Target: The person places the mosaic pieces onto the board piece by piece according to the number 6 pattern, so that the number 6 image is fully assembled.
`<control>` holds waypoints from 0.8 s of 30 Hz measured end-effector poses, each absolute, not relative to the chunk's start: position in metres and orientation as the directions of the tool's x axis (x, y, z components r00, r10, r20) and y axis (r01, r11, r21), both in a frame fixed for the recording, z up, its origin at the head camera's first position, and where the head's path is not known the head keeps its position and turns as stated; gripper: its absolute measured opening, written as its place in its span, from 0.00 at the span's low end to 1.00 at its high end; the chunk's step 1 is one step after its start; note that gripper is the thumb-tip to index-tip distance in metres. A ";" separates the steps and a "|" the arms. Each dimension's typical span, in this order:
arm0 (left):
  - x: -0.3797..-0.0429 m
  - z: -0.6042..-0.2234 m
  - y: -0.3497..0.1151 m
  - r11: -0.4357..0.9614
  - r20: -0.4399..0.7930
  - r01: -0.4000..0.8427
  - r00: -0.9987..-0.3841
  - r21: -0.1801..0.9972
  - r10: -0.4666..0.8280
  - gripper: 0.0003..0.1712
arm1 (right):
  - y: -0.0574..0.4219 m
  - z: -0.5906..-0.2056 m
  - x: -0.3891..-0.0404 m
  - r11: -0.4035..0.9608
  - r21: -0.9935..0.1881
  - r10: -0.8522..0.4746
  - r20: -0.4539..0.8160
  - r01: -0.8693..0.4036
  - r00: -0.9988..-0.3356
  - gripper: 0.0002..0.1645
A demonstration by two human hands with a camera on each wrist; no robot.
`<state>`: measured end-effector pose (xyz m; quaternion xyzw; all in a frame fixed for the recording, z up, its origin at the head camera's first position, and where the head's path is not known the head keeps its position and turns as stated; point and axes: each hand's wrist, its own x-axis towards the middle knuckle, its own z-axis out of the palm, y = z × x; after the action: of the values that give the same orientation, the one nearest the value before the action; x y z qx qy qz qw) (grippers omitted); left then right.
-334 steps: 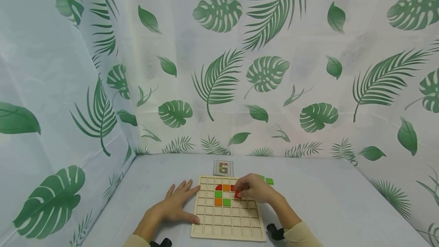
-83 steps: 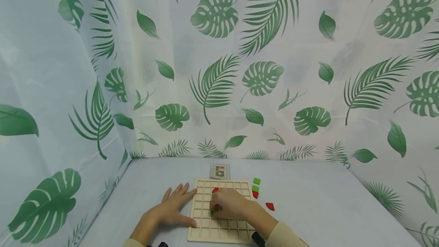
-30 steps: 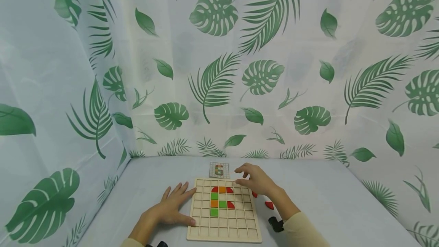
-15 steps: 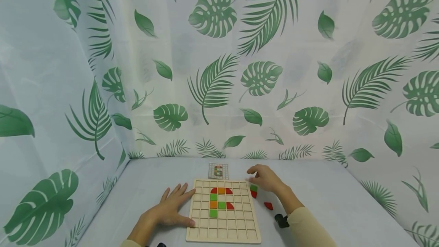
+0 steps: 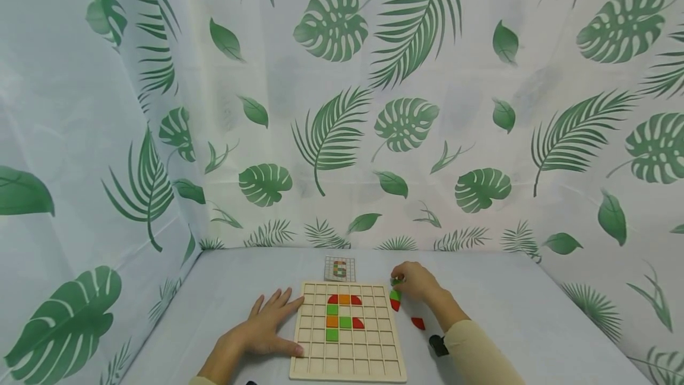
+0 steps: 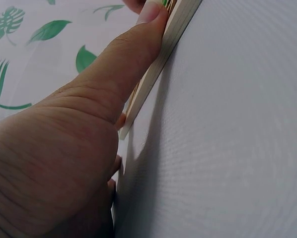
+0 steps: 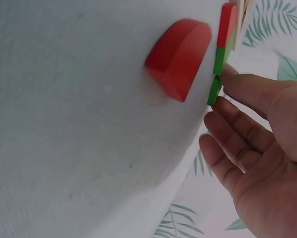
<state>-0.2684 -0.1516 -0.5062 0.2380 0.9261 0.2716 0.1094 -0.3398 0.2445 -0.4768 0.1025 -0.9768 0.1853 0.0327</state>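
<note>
My left hand (image 5: 267, 328) lies with straight, spread fingers at the left side of the pale wooden grid board (image 5: 347, 368), its thumb on the edge. Past the board's far right corner, my right hand (image 5: 419, 285) pinches a green square tile (image 7: 214, 91) between thumb and index finger. A second green tile (image 5: 395, 294) touches a red rounded tile (image 5: 394, 305) beside the board. Another red rounded tile (image 7: 181, 57) lies apart, nearer the wrist. In the grid sit red rounded tiles (image 5: 358, 323), orange tiles (image 5: 344, 299) and green tiles (image 5: 332, 334).
Behind the board lies a small pattern card (image 5: 339, 268) with a coloured figure on a grid. A white cloth (image 5: 507, 314) covers the table. Leaf-print curtains (image 5: 342, 106) stand at the back and left.
Since the earliest frame, a red rounded tile and a lower green tile have joined the grid. My right hand has gone from the board to the loose tiles. My left hand stays put.
</note>
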 end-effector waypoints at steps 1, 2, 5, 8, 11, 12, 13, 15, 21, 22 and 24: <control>-0.269 -0.506 -0.152 0.740 -0.073 0.382 -0.863 0.554 0.500 0.66 | 0.244 -0.478 -0.341 0.915 -0.338 -0.193 0.110 -0.219 -0.975 0.09; -0.269 -0.506 -0.152 0.743 -0.073 0.382 -0.864 0.550 0.498 0.66 | 0.244 -0.479 -0.342 0.921 -0.315 -0.202 0.118 -0.230 -0.972 0.08; -0.270 -0.507 -0.152 0.744 -0.078 0.378 -0.864 0.551 0.497 0.66 | 0.244 -0.481 -0.344 0.935 -0.239 -0.236 0.126 -0.260 -0.964 0.09; -0.271 -0.510 -0.151 0.745 -0.085 0.378 -0.862 0.550 0.500 0.66 | 0.245 -0.479 -0.342 0.932 -0.223 -0.265 0.119 -0.285 -0.957 0.13; -0.272 -0.511 -0.152 0.746 -0.087 0.381 -0.860 0.546 0.502 0.66 | 0.245 -0.476 -0.340 0.917 -0.253 -0.288 0.121 -0.310 -0.950 0.15; -0.272 -0.511 -0.152 0.746 -0.085 0.382 -0.860 0.545 0.502 0.66 | 0.244 -0.475 -0.339 0.911 -0.264 -0.295 0.124 -0.318 -0.947 0.15; -0.272 -0.512 -0.152 0.746 -0.084 0.382 -0.860 0.546 0.503 0.66 | 0.245 -0.475 -0.338 0.908 -0.267 -0.299 0.126 -0.323 -0.946 0.15; -0.271 -0.512 -0.152 0.746 -0.085 0.382 -0.860 0.546 0.503 0.66 | 0.245 -0.476 -0.338 0.899 -0.274 -0.314 0.139 -0.341 -0.939 0.14; -0.271 -0.510 -0.152 0.751 -0.094 0.379 -0.860 0.540 0.501 0.66 | 0.242 -0.479 -0.341 0.869 -0.283 -0.368 0.181 -0.406 -0.912 0.12; -0.271 -0.510 -0.152 0.752 -0.094 0.378 -0.861 0.540 0.500 0.66 | 0.241 -0.479 -0.341 0.861 -0.287 -0.379 0.188 -0.420 -0.906 0.12; -0.271 -0.510 -0.152 0.754 -0.093 0.379 -0.861 0.536 0.500 0.66 | 0.238 -0.477 -0.340 0.843 -0.296 -0.405 0.204 -0.450 -0.891 0.11</control>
<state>-0.2714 -0.1516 -0.5101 0.2365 0.9293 0.2591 0.1160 -0.3400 0.2383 -0.4769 0.2232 -0.9575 0.1700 0.0668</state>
